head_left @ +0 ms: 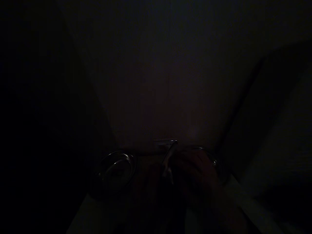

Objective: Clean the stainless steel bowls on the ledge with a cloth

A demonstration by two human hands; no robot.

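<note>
The picture is very dark, so outlines are faint. My right hand (198, 169) is low in the middle, with its fingers curled inward. My left hand (147, 183) is a dim shape just across from it, its fingertips close to the right hand's. Between the two is a small object with a pale glint (168, 174) and a thin edge running up from it; I cannot make out its kind. Both hands appear closed about it. Beyond the fingers a short, shiny flat bar (166, 141) lies crosswise.
A shiny round metal bowl (130, 159) stands left of my hands. Another shiny rounded rim (214, 162) shows at the right, partly behind my right hand. Both are on a pale surface (85, 211). A dim upright panel (158, 81) rises behind, with dark areas on either side.
</note>
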